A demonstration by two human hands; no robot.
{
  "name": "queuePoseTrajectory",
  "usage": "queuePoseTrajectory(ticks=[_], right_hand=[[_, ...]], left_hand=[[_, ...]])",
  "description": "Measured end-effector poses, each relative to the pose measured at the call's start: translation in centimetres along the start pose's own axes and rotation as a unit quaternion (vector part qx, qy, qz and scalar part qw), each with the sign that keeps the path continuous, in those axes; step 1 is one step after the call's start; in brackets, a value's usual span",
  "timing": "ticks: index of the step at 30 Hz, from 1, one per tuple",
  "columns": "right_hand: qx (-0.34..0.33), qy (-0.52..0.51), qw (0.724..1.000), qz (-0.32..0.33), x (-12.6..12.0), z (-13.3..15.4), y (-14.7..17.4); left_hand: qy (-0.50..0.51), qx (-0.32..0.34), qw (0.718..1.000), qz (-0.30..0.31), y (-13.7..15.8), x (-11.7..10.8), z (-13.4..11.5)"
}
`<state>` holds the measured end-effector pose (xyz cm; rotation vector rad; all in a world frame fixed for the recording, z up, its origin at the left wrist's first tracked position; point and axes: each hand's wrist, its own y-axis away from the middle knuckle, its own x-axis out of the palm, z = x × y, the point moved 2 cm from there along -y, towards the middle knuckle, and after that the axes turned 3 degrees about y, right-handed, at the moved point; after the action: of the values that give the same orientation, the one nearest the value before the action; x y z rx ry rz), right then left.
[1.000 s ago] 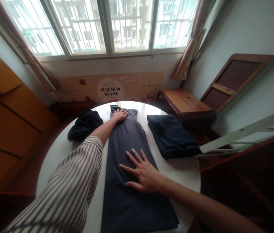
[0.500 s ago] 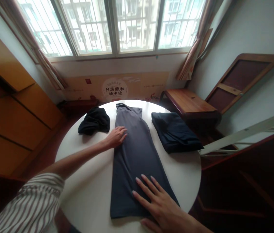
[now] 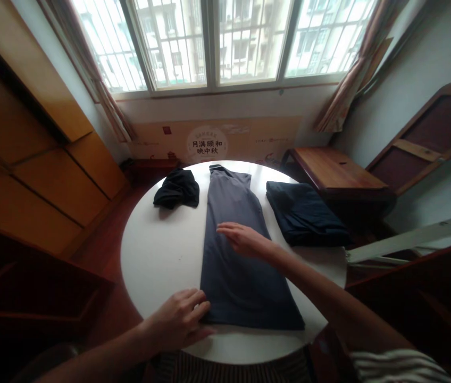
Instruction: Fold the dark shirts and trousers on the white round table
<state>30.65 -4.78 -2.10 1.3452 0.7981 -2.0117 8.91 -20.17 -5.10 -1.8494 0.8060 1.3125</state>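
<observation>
A grey-blue short-sleeved shirt lies lengthwise on the white round table, folded into a long panel, its dark collar with a white line at the far end. My left hand is at the near left corner of the shirt, fingers bent over the edge and thumb apart below. Across the middle of the shirt reaches my right hand, fingers stretched out and held together, palm turned down; whether it touches the cloth is unclear. Faint wrinkles run through the fabric beneath it.
A bunched black garment sits at the table's far left. On the right lies a folded dark navy garment. Beyond the table stand a wooden bench and a barred window; wooden cabinets line the left.
My left hand has drawn back from the shirt's upper left side to its near left corner. My right hand has moved forward from the near end to the middle. The view has shifted left.
</observation>
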Motion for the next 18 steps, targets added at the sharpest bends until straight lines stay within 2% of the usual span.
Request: queuePoseTrajectory(ticks=[3, 6, 9, 12, 18], right_hand=[[0.026, 0.056, 0.997, 0.038, 0.8, -2.8, -4.3], [0.064, 0.083, 0.993, 0.049, 1.6, -4.8, -6.1], [0.082, 0.086, 0.992, 0.036, 2.4, -5.9, -6.0], [0.083, 0.086, 0.992, 0.029, 2.9, -6.5, -5.6], [0.069, 0.086, 0.994, 0.022, 2.6, -6.5, -5.6]], left_hand=[[-0.018, -0.013, 1.0, 0.005, -0.1, 0.5, -0.6], [-0.05, 0.022, 0.998, 0.004, 0.1, 0.6, -0.9], [-0.061, 0.062, 0.996, 0.007, 0.8, 0.2, -0.8], [-0.056, 0.071, 0.996, 0.008, 1.5, -0.1, -0.6], [-0.027, 0.089, 0.994, -0.05, 1.6, -0.4, -0.5]])
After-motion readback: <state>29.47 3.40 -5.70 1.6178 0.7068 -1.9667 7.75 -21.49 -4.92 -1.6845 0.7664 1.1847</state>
